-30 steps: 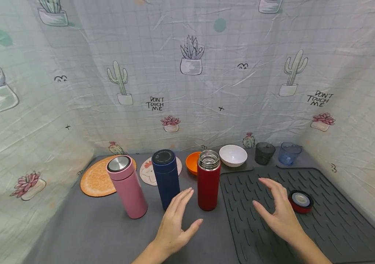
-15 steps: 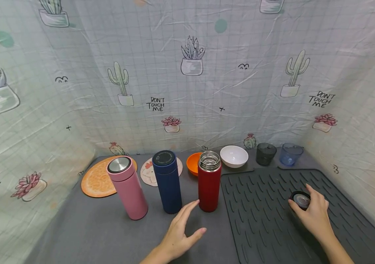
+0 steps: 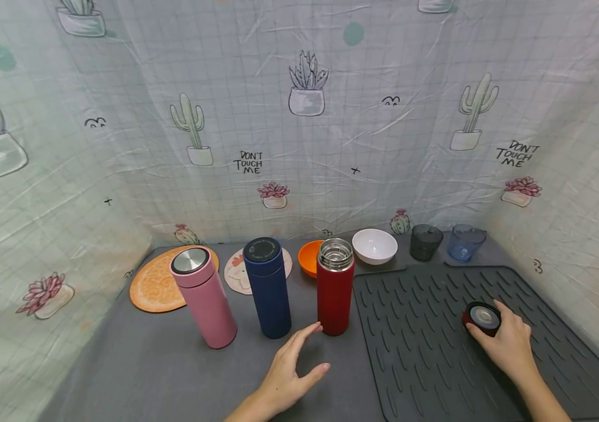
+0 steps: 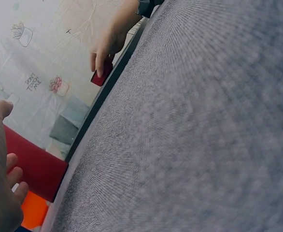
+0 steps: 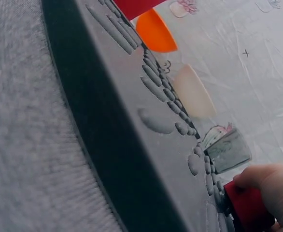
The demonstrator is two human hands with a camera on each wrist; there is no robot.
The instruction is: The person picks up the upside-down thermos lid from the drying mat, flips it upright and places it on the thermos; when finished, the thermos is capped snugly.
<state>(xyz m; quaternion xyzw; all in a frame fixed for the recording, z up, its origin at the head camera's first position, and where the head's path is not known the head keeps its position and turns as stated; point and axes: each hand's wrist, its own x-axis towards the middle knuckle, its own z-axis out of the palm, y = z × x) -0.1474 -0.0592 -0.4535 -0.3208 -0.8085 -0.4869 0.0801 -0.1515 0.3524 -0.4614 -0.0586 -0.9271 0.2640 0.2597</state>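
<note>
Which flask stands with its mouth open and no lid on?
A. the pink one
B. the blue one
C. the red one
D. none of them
C: the red flask shows a bare steel mouth, while its red lid lies on the ribbed mat under the right hand.

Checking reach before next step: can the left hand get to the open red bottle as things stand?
Probably yes. The left hand lies open on the grey table, fingertips just short of the red bottle. Nothing stands between them; the blue bottle is off to the side.
</note>
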